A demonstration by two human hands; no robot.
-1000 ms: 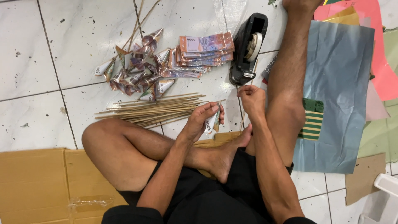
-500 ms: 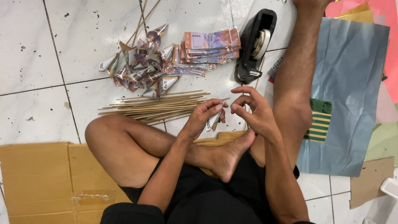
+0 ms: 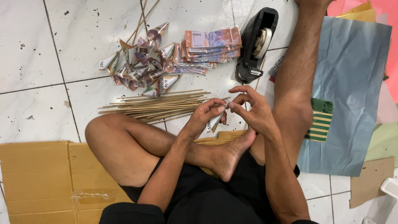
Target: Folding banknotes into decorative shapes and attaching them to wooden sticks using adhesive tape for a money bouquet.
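Two hands on one cone [image 3: 214,122]: left hand [image 3: 203,118] grasping it, right hand [image 3: 251,108] pinching its top edge. Probably taping step; next needing tape from dispenser [image 3: 256,45].

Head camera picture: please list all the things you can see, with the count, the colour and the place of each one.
banknote cone in hand: one, grey-brown, held in the left hand, right fingertips at its top
folded banknote cones: a pile, count unclear, floor at upper left
flat banknotes: one stack, pink-purple, beside the cones
wooden sticks: a bundle, tan, floor before the left knee
tape dispenser: one, black, top centre
blue paper sheet: one, right, under the right leg
cardboard: flattened, brown, lower left
left hand: holding the cone
right hand: fingertips meeting the cone
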